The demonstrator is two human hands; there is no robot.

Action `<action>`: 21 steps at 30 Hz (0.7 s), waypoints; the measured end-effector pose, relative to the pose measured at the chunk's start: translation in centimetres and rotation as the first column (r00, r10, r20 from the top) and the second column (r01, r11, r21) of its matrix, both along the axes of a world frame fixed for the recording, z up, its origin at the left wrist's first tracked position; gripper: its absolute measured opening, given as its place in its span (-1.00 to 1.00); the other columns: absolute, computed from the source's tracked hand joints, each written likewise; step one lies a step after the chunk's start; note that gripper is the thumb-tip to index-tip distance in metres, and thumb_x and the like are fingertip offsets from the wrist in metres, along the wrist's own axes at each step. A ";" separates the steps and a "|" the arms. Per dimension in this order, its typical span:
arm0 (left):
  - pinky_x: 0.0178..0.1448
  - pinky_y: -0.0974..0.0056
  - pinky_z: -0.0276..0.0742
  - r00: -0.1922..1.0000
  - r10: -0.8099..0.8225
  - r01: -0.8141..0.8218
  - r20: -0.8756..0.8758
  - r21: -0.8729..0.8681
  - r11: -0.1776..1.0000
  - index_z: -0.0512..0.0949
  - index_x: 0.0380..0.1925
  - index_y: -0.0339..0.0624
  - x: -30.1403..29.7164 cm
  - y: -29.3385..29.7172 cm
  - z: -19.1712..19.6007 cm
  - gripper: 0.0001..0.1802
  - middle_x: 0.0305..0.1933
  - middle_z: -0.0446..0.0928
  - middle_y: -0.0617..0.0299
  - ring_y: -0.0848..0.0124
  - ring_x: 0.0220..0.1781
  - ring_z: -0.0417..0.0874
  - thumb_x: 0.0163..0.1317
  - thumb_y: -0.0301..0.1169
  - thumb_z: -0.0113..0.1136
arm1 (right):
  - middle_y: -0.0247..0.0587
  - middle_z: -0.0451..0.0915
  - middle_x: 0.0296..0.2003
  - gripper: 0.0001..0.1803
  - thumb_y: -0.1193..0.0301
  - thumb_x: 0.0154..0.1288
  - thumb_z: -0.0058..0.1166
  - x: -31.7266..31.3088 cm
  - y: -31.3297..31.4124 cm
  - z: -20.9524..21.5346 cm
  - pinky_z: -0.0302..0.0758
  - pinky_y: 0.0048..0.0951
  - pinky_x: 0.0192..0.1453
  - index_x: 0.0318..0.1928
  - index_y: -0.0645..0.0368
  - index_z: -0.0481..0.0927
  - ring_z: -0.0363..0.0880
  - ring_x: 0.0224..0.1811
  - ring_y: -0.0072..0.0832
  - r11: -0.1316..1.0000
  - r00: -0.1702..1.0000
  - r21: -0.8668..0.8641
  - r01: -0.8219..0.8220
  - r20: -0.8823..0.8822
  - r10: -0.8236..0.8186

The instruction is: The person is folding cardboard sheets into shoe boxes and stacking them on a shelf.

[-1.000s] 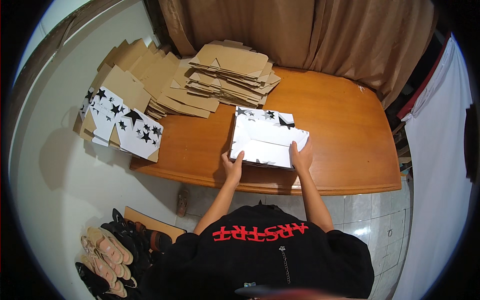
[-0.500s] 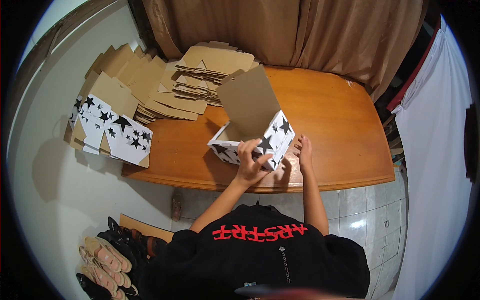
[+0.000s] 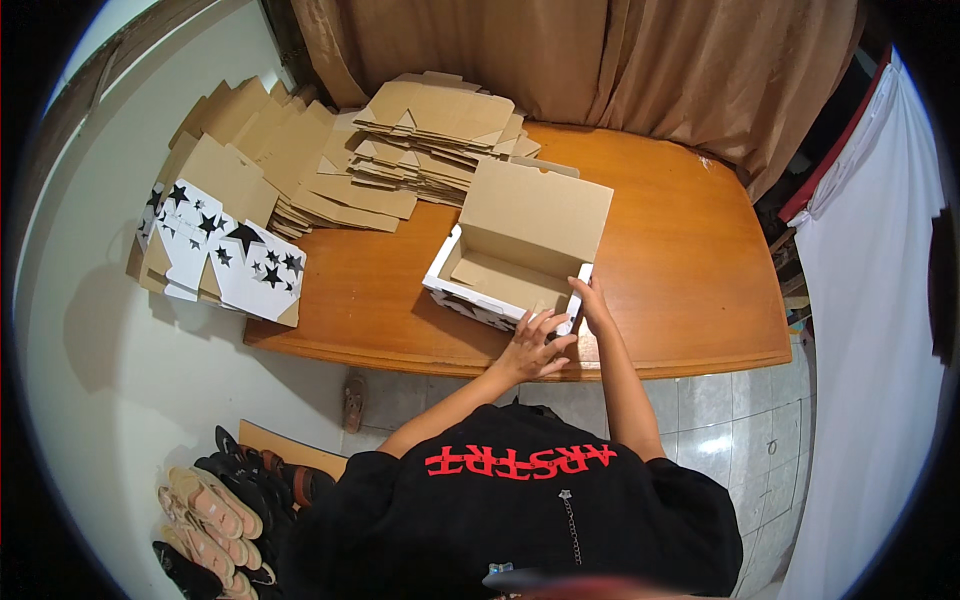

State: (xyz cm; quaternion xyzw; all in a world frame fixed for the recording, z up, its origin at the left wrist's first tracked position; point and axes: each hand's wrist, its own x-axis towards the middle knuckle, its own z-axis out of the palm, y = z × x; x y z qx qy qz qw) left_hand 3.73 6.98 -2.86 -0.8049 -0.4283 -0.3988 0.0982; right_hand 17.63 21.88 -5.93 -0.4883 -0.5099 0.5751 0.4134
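Observation:
An open cardboard box (image 3: 505,285) stands on the wooden table in front of me. It is plain brown inside, white with black stars outside, and its brown lid (image 3: 537,205) stands raised at the back. My left hand (image 3: 538,345) has its fingers bent over the front wall near the right corner, thumb apart and lower. Around the right side wall my right hand (image 3: 592,303) is closed, with the thumb at its top edge. The undersides of the fingers on both hands are hidden.
Stacked flat brown cardboard blanks (image 3: 430,120) lie at the back left. Star-printed blanks (image 3: 245,255) overhang the left edge of the wooden table (image 3: 690,270). A brown curtain (image 3: 690,80) hangs behind, a white cloth (image 3: 860,260) at right. Shoes (image 3: 215,515) are at lower left.
The box has turned and tipped down, so its open inside now faces up toward me. My right hand has moved from beside it onto its right wall; my left hand has shifted lower and rightward.

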 end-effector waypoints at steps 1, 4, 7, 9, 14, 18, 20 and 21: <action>0.35 -0.08 -0.19 0.999 0.051 -0.051 0.008 -0.004 0.999 0.35 0.00 0.16 -0.5 -0.1 0.0 -0.43 0.20 0.20 0.22 0.18 0.30 0.10 -0.05 -0.10 0.29 | -0.08 0.46 -0.13 -0.37 0.25 0.01 0.19 -0.2 -0.3 0.1 0.36 -0.41 -0.01 0.06 0.33 0.32 0.43 -0.10 -0.37 0.999 0.998 0.015 0.029 -0.060 -0.028; 0.34 -0.14 -0.23 0.940 0.308 -0.291 0.150 -0.122 0.949 0.35 0.01 0.10 -3.1 -0.8 0.2 -0.46 0.19 0.21 0.16 0.16 0.31 0.09 -0.01 -0.12 0.24 | -0.11 0.46 -0.15 -0.48 0.34 0.05 0.15 -0.5 -0.6 0.5 0.37 -0.43 -0.02 0.02 0.31 0.35 0.43 -0.13 -0.41 0.999 0.988 0.002 0.047 -0.149 -0.046; 0.34 -0.19 -0.26 0.857 0.489 -0.442 0.162 -0.256 0.860 0.41 -0.01 0.08 -6.5 -1.6 0.3 -0.49 0.21 0.22 0.17 0.18 0.32 0.09 -0.01 -0.14 0.23 | -0.14 0.49 -0.19 -0.53 0.42 0.05 0.12 0.1 0.0 -0.2 0.40 -0.44 -0.09 0.00 0.30 0.37 0.46 -0.18 -0.42 0.999 0.994 -0.029 0.046 -0.099 -0.049; 0.33 -0.21 -0.26 0.867 0.490 -0.452 0.096 -0.265 0.852 0.45 -0.03 0.05 -8.1 -1.9 -0.1 -0.53 0.20 0.23 0.19 0.17 0.31 0.09 0.01 -0.16 0.22 | -0.16 0.52 -0.25 -0.54 0.46 0.03 0.11 0.6 0.6 -0.8 0.43 -0.45 -0.16 -0.01 0.30 0.38 0.49 -0.23 -0.42 0.999 0.997 -0.024 0.024 -0.067 -0.025; 0.30 -0.26 -0.22 0.887 0.459 -0.423 0.052 -0.308 0.852 0.52 -0.10 0.09 -8.6 -1.7 0.2 -0.67 0.17 0.27 0.24 0.15 0.31 0.10 0.08 -0.25 0.19 | -0.14 0.52 -0.21 -0.55 0.52 0.03 0.10 -0.5 2.4 1.7 0.41 -0.44 -0.07 -0.01 0.31 0.37 0.47 -0.19 -0.43 0.996 0.993 0.038 0.076 0.086 -0.079; 0.29 -0.25 -0.19 0.882 0.460 -0.422 0.102 -0.264 0.867 0.56 -0.32 0.05 -8.4 -1.4 -0.7 -0.81 0.11 0.34 0.26 0.13 0.31 0.15 0.01 -0.32 0.26 | -0.20 0.49 -0.15 -0.59 0.46 0.16 0.08 -1.1 4.8 5.6 0.36 -0.47 0.01 0.02 0.28 0.36 0.42 -0.10 -0.48 0.892 0.914 0.233 0.388 -0.224 -0.339; 0.29 -0.25 -0.20 0.882 0.460 -0.423 0.106 -0.255 0.870 0.57 -0.37 0.04 -8.9 -1.8 -1.4 -0.83 0.10 0.35 0.27 0.13 0.32 0.16 -0.02 -0.31 0.28 | -0.23 0.47 -0.14 -0.61 0.43 0.20 0.06 -1.4 3.9 8.1 0.34 -0.49 0.01 0.03 0.27 0.35 0.40 -0.08 -0.50 0.878 0.876 0.198 0.436 -0.317 -0.363; 0.30 -0.25 -0.21 0.885 0.452 -0.417 0.111 -0.244 0.876 0.58 -0.43 0.04 -9.1 -2.0 -1.8 -0.85 0.10 0.36 0.27 0.13 0.33 0.17 -0.05 -0.31 0.30 | -0.26 0.48 -0.18 -0.64 0.40 0.22 0.06 -1.7 3.0 9.1 0.34 -0.52 -0.02 0.00 0.27 0.38 0.41 -0.13 -0.52 0.870 0.867 0.260 0.420 -0.398 -0.299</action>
